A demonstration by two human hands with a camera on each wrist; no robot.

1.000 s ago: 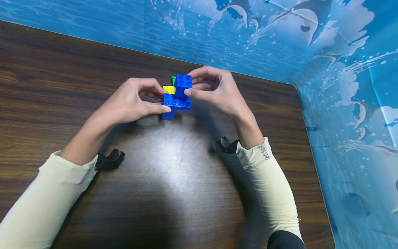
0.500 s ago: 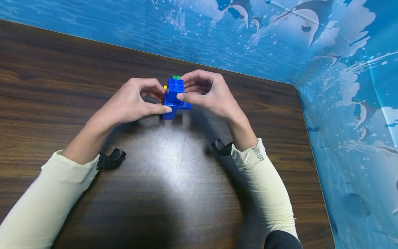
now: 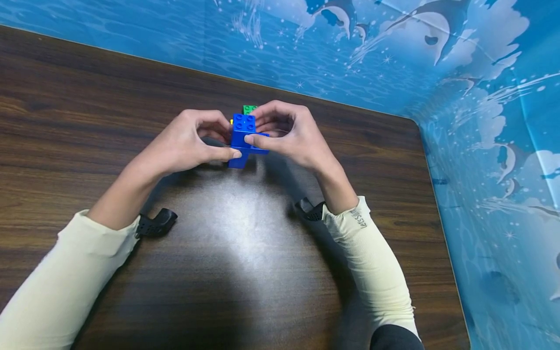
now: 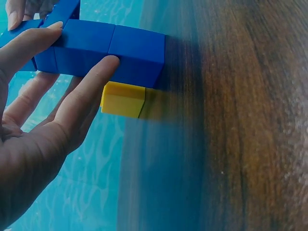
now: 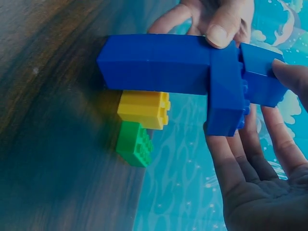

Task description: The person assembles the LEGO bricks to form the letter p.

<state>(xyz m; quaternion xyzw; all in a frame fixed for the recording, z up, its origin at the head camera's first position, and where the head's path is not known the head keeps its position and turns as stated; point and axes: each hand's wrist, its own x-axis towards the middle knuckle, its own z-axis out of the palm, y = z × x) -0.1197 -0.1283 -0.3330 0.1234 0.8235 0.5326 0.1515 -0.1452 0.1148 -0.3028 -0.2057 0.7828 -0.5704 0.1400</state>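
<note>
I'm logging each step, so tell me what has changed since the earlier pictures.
The right hand, pinching the small blue block, moved left and slightly toward the person, bringing it over the left end of the wide blue block. Nothing was newly gripped or released. The left hand stayed at the blue stack; the yellow block and green block look unmoved.

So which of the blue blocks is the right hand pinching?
It is the topmost blue block, with four studs on its upper face, pinched by the right hand. The wider blue block lies beneath it, and the blue column stands lower still.
</note>
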